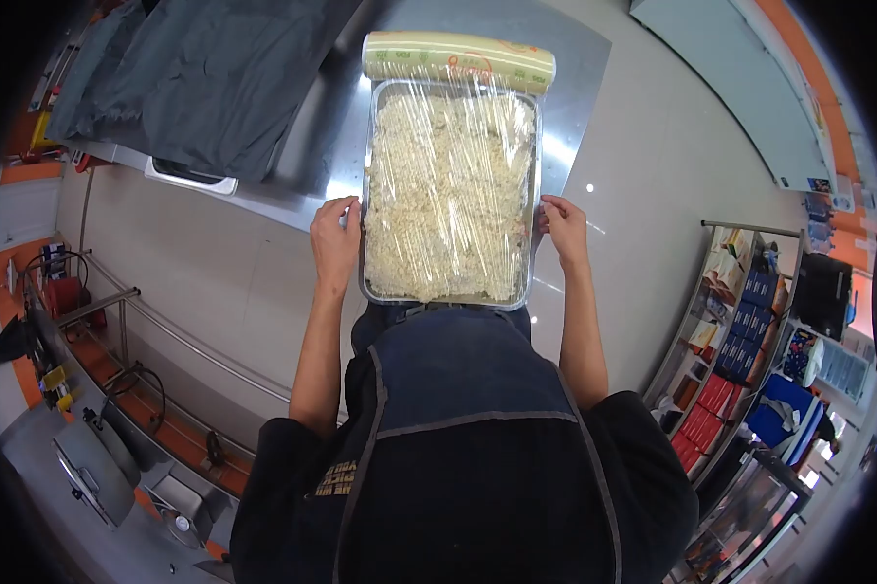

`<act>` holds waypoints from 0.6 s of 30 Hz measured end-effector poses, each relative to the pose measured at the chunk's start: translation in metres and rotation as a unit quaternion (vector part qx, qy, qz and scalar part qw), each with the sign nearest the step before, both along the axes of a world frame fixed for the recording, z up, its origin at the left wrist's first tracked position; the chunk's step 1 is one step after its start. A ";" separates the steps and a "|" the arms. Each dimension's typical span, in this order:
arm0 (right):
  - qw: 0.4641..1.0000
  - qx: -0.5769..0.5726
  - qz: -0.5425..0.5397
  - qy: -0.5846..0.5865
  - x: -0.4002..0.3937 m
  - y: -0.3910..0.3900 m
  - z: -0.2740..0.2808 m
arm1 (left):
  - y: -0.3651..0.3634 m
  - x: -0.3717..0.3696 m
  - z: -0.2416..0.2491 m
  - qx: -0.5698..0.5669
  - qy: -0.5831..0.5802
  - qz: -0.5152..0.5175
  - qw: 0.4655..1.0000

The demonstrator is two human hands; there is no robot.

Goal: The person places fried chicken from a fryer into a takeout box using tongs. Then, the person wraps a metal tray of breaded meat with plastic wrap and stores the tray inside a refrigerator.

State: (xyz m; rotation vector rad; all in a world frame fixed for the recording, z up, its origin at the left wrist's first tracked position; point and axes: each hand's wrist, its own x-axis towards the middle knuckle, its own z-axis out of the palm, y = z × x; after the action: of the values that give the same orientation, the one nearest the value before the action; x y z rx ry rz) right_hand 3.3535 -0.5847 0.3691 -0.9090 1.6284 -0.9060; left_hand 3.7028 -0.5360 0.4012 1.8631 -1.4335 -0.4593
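A rectangular metal tray (365,278) lies in front of me, filled with pale, crumb-like food (448,195). Clear cling film (438,146) stretches over it with shiny creases, coming from the cling film roll (458,60) that lies across the tray's far end. At the tray's left side, my left hand (335,241) has its fingers closed in a pinch on the film's edge. My right hand (566,232) is likewise closed at the right side, fingertips on the film near the rim. The film between the fingertips is hard to make out.
The tray's far part rests on a steel table (580,58); its near end reaches my apron (468,365). Dark grey sheeting (215,78) covers something at the left. A metal rail (195,341) stands lower left, and a stocked shelf rack (740,331) on the right.
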 end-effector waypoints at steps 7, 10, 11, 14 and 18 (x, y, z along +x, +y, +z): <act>0.952 -0.193 0.022 0.235 0.011 -0.099 -0.005 | -0.081 -0.006 0.013 0.078 -0.001 -0.015 0.997; 0.958 -0.181 0.007 0.221 0.014 -0.161 -0.013 | -0.142 0.005 -0.003 0.024 -0.020 0.003 1.000; 0.971 -0.137 0.015 0.193 0.014 -0.181 -0.014 | -0.165 0.011 -0.020 0.065 0.046 -0.005 0.997; 0.986 -0.066 0.017 0.153 0.016 -0.204 -0.025 | -0.212 0.019 -0.032 0.251 0.281 -0.033 0.926; 0.992 -0.096 -0.058 -0.063 0.029 -0.181 -0.044 | -0.202 -0.002 -0.034 0.124 0.356 -0.059 0.924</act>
State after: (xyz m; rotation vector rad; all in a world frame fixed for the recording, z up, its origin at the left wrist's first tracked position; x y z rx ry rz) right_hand 3.3823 -0.7660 0.3250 -0.8752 1.5172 -1.1934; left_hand 3.7011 -0.7384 0.3670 1.5392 -1.0102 -1.2781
